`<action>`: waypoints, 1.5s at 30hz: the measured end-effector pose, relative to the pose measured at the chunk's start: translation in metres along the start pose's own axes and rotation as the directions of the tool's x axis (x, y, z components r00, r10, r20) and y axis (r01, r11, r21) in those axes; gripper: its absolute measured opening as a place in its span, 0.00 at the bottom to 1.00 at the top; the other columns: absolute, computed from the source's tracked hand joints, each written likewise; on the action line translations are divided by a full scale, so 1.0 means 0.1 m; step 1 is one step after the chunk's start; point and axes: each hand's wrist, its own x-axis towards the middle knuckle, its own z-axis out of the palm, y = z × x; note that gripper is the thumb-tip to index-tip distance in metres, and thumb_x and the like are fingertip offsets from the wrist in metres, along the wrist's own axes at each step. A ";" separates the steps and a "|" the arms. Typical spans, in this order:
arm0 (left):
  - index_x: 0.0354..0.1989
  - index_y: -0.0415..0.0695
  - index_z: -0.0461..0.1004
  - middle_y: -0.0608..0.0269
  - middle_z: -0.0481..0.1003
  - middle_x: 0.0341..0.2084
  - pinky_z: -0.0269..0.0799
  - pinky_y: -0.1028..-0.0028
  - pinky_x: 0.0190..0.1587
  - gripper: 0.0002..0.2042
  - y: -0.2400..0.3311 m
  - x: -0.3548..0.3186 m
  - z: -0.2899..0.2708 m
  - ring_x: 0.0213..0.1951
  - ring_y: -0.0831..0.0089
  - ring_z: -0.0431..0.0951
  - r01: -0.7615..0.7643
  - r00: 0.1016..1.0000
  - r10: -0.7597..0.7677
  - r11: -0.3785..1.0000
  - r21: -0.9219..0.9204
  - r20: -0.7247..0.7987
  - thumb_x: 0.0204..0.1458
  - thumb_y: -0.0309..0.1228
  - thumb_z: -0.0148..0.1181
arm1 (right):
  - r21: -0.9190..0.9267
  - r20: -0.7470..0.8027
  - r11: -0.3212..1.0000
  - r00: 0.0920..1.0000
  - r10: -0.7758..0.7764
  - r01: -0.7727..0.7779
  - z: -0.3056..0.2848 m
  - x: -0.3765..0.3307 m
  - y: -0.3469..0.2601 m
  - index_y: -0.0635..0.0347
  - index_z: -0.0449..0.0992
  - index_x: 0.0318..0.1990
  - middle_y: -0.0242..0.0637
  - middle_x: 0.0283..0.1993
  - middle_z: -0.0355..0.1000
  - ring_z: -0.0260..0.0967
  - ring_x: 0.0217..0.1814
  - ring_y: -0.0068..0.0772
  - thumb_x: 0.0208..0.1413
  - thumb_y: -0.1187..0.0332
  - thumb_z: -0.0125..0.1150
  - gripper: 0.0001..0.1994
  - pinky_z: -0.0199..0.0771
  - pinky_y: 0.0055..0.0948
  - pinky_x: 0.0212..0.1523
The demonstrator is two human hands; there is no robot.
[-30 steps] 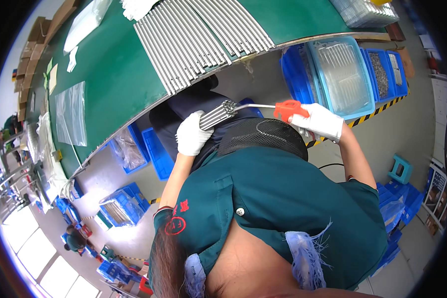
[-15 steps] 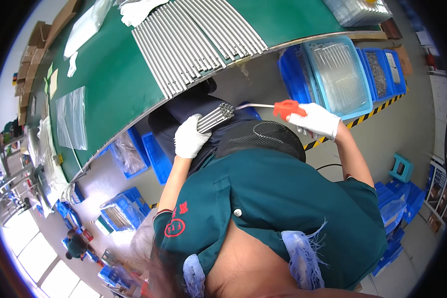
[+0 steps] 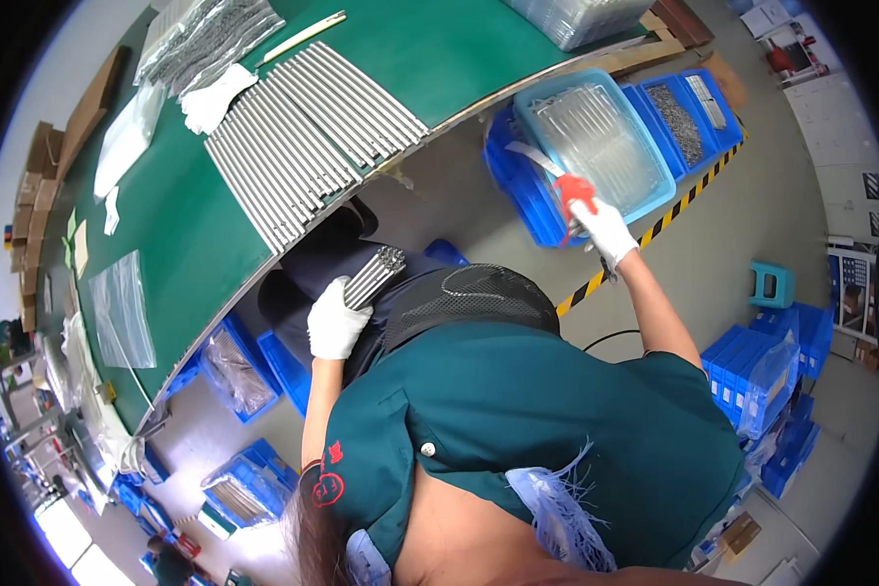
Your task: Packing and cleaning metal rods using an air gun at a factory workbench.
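"So, how does the left hand [image 3: 338, 319] stand?"

"White-gloved, fingers curled around a bundle of metal rods [image 3: 374, 276]. Bundle is tilted over the lap, near the table [image 3: 181, 230] edge, rod ends facing up and right."

"And the right hand [image 3: 606, 232]?"

"Also gloved, wrapped around a red-handled tool [image 3: 574, 192], slightly blurred. Seen from above, tool overlaps the blue bin [image 3: 510, 181] and the light blue tub [image 3: 654, 200]; contact cannot be told."

"Table contents?"

"2 groups of loose rods [image 3: 283, 146], side by side; flat clear bag [image 3: 122, 311] well to their left"
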 end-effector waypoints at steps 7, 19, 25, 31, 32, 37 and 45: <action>0.41 0.46 0.73 0.53 0.77 0.32 0.74 0.64 0.40 0.18 0.01 0.00 0.03 0.36 0.55 0.77 -0.009 1.000 0.009 1.000 -0.005 -0.002 0.39 0.34 0.63 | 0.088 -0.665 0.977 0.742 -0.088 0.195 -0.12 0.42 1.07 0.58 0.73 0.53 0.41 0.43 0.76 0.75 0.42 0.32 0.57 0.52 0.57 0.23 0.73 0.28 0.38; 0.38 0.46 0.73 0.53 0.77 0.30 0.73 0.64 0.38 0.15 0.05 -0.03 -0.01 0.35 0.54 0.77 0.004 1.000 -0.004 1.000 -0.015 0.021 0.40 0.34 0.62 | -0.268 -0.604 0.895 0.786 0.132 -0.356 -0.18 0.04 1.75 0.54 0.72 0.54 0.45 0.52 0.70 0.68 0.54 0.47 0.48 0.43 0.58 0.31 0.66 0.40 0.53; 0.35 0.46 0.73 0.52 0.76 0.29 0.72 0.63 0.37 0.12 0.10 0.07 -0.02 0.35 0.53 0.77 -0.009 0.999 0.009 1.000 -0.005 0.052 0.42 0.35 0.61 | -0.050 -0.572 0.945 0.785 0.239 -0.324 -0.05 0.29 2.20 0.58 0.63 0.61 0.50 0.59 0.66 0.64 0.59 0.51 0.46 0.42 0.62 0.39 0.62 0.40 0.58; 0.33 0.46 0.72 0.52 0.76 0.28 0.72 0.63 0.37 0.11 0.12 0.03 -0.06 0.35 0.53 0.77 0.008 0.998 -0.007 1.000 -0.015 0.064 0.42 0.35 0.59 | -0.200 -0.609 0.964 0.793 0.016 -0.173 -0.23 0.36 1.41 0.47 0.62 0.63 0.44 0.57 0.66 0.67 0.56 0.47 0.47 0.48 0.62 0.35 0.66 0.40 0.54; 0.33 0.46 0.72 0.52 0.76 0.29 0.72 0.63 0.37 0.11 0.13 0.05 -0.06 0.35 0.53 0.77 0.003 0.997 -0.003 1.000 -0.007 0.073 0.41 0.35 0.59 | -0.307 -0.574 0.924 0.819 0.012 -0.229 -0.28 0.39 1.41 0.47 0.66 0.61 0.42 0.55 0.68 0.68 0.55 0.47 0.49 0.49 0.60 0.31 0.66 0.39 0.53; 0.35 0.47 0.73 0.53 0.76 0.31 0.73 0.62 0.38 0.12 0.08 0.00 -0.04 0.36 0.53 0.77 0.030 0.997 -0.030 1.000 0.004 0.068 0.42 0.36 0.60 | -0.224 -0.683 0.972 0.723 -0.107 -0.068 -0.21 0.26 1.67 0.52 0.70 0.57 0.43 0.50 0.72 0.70 0.51 0.45 0.51 0.53 0.61 0.26 0.67 0.36 0.53; 0.35 0.47 0.72 0.54 0.77 0.31 0.73 0.61 0.40 0.13 0.12 0.04 -0.12 0.37 0.54 0.77 0.014 0.988 -0.017 1.000 0.023 0.154 0.41 0.38 0.59 | -0.142 -0.593 0.983 0.805 0.007 -0.113 -0.25 0.45 1.79 0.56 0.72 0.54 0.46 0.49 0.72 0.70 0.51 0.44 0.51 0.58 0.62 0.23 0.67 0.35 0.52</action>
